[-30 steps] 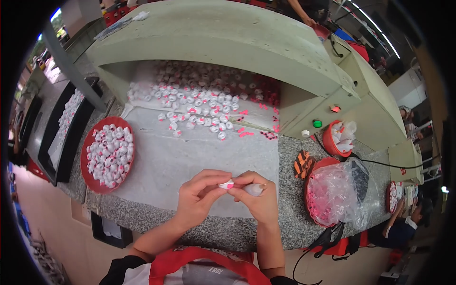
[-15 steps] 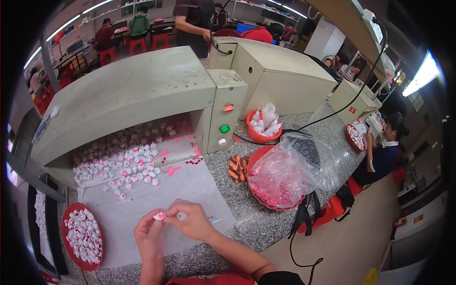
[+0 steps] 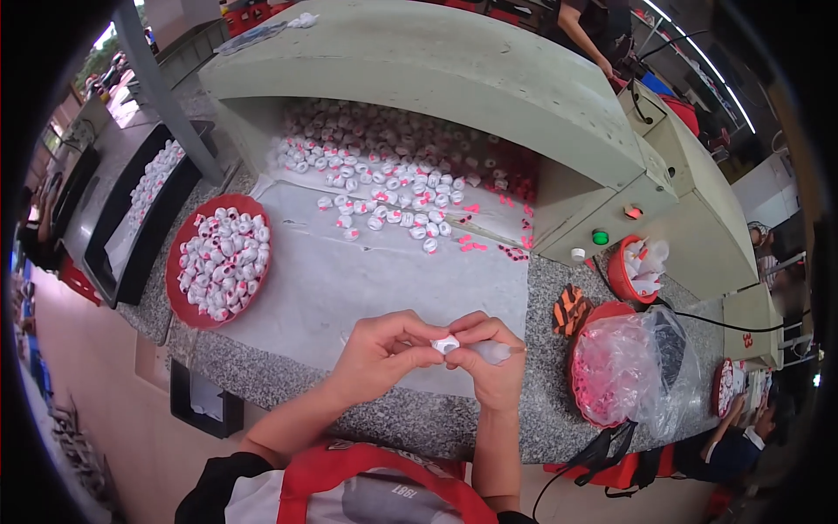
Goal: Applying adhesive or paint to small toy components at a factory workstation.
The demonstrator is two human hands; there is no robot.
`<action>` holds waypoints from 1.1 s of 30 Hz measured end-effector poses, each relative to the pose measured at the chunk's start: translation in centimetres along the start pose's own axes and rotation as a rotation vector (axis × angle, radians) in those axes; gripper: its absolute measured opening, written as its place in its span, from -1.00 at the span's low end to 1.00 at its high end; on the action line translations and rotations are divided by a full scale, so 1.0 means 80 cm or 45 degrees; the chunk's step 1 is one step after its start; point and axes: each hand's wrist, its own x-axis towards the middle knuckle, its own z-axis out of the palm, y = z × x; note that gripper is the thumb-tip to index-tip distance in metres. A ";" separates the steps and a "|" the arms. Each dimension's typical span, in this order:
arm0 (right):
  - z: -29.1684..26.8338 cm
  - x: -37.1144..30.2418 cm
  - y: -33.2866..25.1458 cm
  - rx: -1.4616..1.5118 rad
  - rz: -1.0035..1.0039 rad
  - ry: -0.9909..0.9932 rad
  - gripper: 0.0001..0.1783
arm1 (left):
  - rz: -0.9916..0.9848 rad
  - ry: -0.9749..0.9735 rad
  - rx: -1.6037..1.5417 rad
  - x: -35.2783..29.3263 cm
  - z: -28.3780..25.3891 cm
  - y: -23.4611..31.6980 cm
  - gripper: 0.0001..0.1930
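- The left hand [image 3: 382, 351] is narrowed to a pinch, its thumb and fingers on the left side of a small white piece [image 3: 445, 344].
- The right hand [image 3: 494, 367] meets it from the other side, fingertips at the same piece, and also holds a translucent bottle [image 3: 493, 352] lying across the palm side, its narrow brownish end toward the right.
- The small white piece sits between the two hands, above the near part of a white sheet [image 3: 349, 279] spread on the speckled grey desk [image 3: 384, 424].
- To the left, a red basin [image 3: 177, 297] holds a heap of similar white pieces with pink parts.
- Beyond the sheet stands a pale green machine [image 3: 419, 57] with a wide arched mouth; many white pieces [image 3: 375, 162] lie inside and at its front edge.
- Small pink pieces [image 3: 471, 246] lie at the right of that group.
- On the machine's right side are a red light [image 3: 633, 212], a green button [image 3: 600, 237] and a white knob [image 3: 578, 254].
- Right of the sheet lies an orange-and-black striped cloth [image 3: 572, 307], beside a second red basin [image 3: 578, 389] partly covered by a clear plastic bag [image 3: 615, 354].
- Behind these, a red pot [image 3: 619, 275] holds white bottles.
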 end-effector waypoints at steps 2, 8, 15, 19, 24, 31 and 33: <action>0.005 0.001 -0.001 0.207 0.081 0.037 -0.77 | -0.008 0.063 -0.084 -0.003 0.004 0.001 -0.75; 0.018 -0.005 0.013 0.153 0.083 0.071 -0.79 | -0.015 0.094 -0.133 -0.013 -0.008 -0.006 -0.79; 0.044 -0.002 0.030 0.117 0.134 0.154 -0.84 | -0.056 0.233 -0.208 -0.024 -0.021 -0.008 -0.79; 0.054 0.004 0.027 0.141 0.204 0.192 -0.82 | -0.062 0.278 -0.218 -0.022 -0.030 -0.010 -0.79; 0.054 0.005 0.036 0.050 0.150 0.084 -0.83 | -0.125 0.237 -0.308 -0.025 -0.033 -0.003 -0.82; 0.074 0.001 0.053 0.013 0.278 0.078 -0.82 | -0.084 0.345 -0.295 -0.042 -0.056 -0.023 -0.82; 0.084 0.003 0.064 -0.046 0.254 0.085 -0.83 | -0.232 0.401 -0.388 -0.048 -0.065 -0.027 -0.82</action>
